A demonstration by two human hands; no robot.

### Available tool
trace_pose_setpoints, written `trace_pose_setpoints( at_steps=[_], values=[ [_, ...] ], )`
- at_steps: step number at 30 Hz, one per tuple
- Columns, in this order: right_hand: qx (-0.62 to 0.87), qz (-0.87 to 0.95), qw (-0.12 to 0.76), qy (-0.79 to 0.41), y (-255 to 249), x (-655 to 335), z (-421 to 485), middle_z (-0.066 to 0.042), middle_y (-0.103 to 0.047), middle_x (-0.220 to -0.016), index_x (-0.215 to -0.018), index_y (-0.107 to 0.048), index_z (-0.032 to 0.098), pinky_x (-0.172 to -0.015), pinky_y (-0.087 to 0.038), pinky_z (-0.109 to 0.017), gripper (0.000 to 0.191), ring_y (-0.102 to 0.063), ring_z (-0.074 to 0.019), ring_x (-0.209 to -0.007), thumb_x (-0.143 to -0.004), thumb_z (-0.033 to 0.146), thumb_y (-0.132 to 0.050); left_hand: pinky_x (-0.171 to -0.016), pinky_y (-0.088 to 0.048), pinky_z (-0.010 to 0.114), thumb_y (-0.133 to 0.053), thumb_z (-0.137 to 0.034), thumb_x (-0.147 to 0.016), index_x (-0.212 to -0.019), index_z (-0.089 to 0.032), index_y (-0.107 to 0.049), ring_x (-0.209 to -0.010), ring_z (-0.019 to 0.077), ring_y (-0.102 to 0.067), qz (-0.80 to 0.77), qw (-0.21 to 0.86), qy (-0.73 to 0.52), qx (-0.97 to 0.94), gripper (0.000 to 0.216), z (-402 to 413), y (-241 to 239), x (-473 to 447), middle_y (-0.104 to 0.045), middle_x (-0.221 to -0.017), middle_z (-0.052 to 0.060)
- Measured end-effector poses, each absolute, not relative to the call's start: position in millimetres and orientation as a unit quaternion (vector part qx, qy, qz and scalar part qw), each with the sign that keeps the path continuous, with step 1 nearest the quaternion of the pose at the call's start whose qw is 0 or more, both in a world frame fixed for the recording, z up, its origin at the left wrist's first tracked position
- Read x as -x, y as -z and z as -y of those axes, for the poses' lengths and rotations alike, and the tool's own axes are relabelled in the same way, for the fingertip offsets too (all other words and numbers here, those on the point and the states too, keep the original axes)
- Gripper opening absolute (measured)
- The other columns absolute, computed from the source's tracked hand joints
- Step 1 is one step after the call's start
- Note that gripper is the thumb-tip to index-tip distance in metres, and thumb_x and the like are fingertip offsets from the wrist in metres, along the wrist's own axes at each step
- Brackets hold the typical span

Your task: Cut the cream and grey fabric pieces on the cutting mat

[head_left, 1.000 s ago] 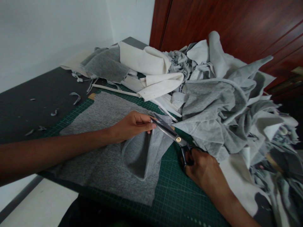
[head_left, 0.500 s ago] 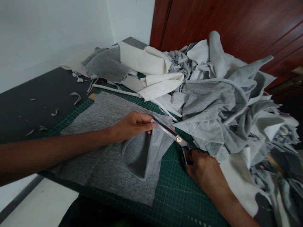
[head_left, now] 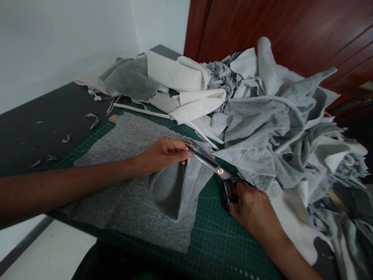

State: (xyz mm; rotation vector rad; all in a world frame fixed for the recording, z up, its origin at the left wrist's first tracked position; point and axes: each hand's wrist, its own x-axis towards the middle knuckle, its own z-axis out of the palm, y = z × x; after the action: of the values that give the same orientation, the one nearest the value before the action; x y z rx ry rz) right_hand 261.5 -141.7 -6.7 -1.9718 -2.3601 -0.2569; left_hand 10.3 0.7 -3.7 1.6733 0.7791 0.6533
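A piece of grey fabric (head_left: 128,210) lies spread over the green cutting mat (head_left: 215,233), with one part folded up into a loop. My left hand (head_left: 167,155) pinches the raised edge of this fabric between thumb and fingers. In my right hand (head_left: 250,206) are large scissors (head_left: 220,171) with black handles and a brass-coloured pivot. Their blades point left and reach the fabric edge right at my left fingertips. The blades are slightly apart near the tips.
A high heap of grey fabric scraps (head_left: 262,120) fills the right side. Folded white cloth (head_left: 177,72) and a grey piece (head_left: 131,79) lie at the back. Small offcuts (head_left: 93,120) dot the dark table (head_left: 23,128). Behind stand a wall and a reddish wooden door (head_left: 276,23).
The scissor blades have parted slightly near the tips, one tip now showing above my left fingertips. My left hand and the fabric have hardly moved.
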Motion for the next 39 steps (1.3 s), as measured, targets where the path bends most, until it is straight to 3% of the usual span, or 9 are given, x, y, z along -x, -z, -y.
trace_pose_setpoints(
  at_steps=[11, 17, 22, 26, 35, 39],
  values=[
    [0.660, 0.749, 0.026, 0.058, 6.4, -262.6, 143.0, 0.000, -0.053, -0.051, -0.064, -0.049, 0.023, -0.049, -0.028, -0.027, 0.014, -0.052, -0.0148, -0.046, -0.077, 0.017, -0.048, -0.049, -0.033, 0.018, -0.061, -0.030, -0.082, -0.059, -0.015, -0.060, -0.052, 0.0070, -0.043, -0.327, 0.577, -0.275, -0.696, 0.028, 1.4, -1.7, -11.1, -0.051, -0.055, -0.004],
    [0.649, 0.756, 0.013, 0.084, 9.0, -262.8, 143.3, -0.002, -0.057, -0.053, -0.066, -0.052, 0.022, -0.048, -0.030, -0.029, 0.013, -0.056, -0.0176, -0.046, -0.076, 0.014, -0.048, -0.050, -0.036, 0.017, -0.061, -0.029, -0.083, -0.060, -0.014, -0.061, -0.052, 0.0067, -0.045, -0.323, 0.582, -0.277, -0.694, 0.027, 0.7, 0.1, -10.7, -0.052, -0.055, -0.004],
    [0.642, 0.760, -0.004, 0.102, 5.1, -261.1, 141.3, -0.004, -0.061, -0.056, -0.070, -0.054, 0.021, -0.049, -0.033, -0.029, 0.008, -0.060, -0.0203, -0.049, -0.076, 0.016, -0.050, -0.062, -0.045, 0.019, -0.062, -0.029, -0.082, -0.062, -0.014, -0.065, -0.070, 0.0112, -0.059, -0.322, 0.575, -0.283, -0.697, 0.025, -0.5, 4.5, -10.5, -0.067, -0.074, 0.002],
    [0.652, 0.752, -0.011, 0.103, 6.4, -261.2, 141.0, -0.004, -0.061, -0.057, -0.071, -0.053, 0.021, -0.049, -0.033, -0.029, 0.007, -0.060, -0.0203, -0.049, -0.077, 0.019, -0.051, -0.068, -0.047, 0.020, -0.062, -0.027, -0.082, -0.061, -0.014, -0.066, -0.080, 0.0137, -0.064, -0.322, 0.564, -0.287, -0.704, 0.026, -0.3, 2.8, -10.6, -0.071, -0.080, 0.003],
    [0.654, 0.752, 0.019, 0.081, 6.9, -262.5, 143.4, -0.002, -0.058, -0.056, -0.071, -0.051, 0.022, -0.049, -0.031, -0.028, 0.006, -0.057, -0.0176, -0.048, -0.072, 0.016, -0.048, -0.063, -0.046, 0.020, -0.064, -0.032, -0.082, -0.063, -0.015, -0.067, -0.071, 0.0125, -0.061, -0.335, 0.555, -0.285, -0.706, 0.026, -0.3, 1.7, -10.3, -0.069, -0.075, 0.003],
    [0.662, 0.745, 0.027, 0.075, 5.4, -261.0, 144.4, 0.000, -0.055, -0.054, -0.068, -0.050, 0.022, -0.049, -0.029, -0.028, 0.010, -0.055, -0.0162, -0.046, -0.076, 0.017, -0.048, -0.056, -0.042, 0.018, -0.063, -0.028, -0.081, -0.061, -0.014, -0.065, -0.060, 0.0092, -0.054, -0.332, 0.575, -0.286, -0.691, 0.025, 0.0, 0.2, -11.7, -0.063, -0.065, 0.000]
  ],
)
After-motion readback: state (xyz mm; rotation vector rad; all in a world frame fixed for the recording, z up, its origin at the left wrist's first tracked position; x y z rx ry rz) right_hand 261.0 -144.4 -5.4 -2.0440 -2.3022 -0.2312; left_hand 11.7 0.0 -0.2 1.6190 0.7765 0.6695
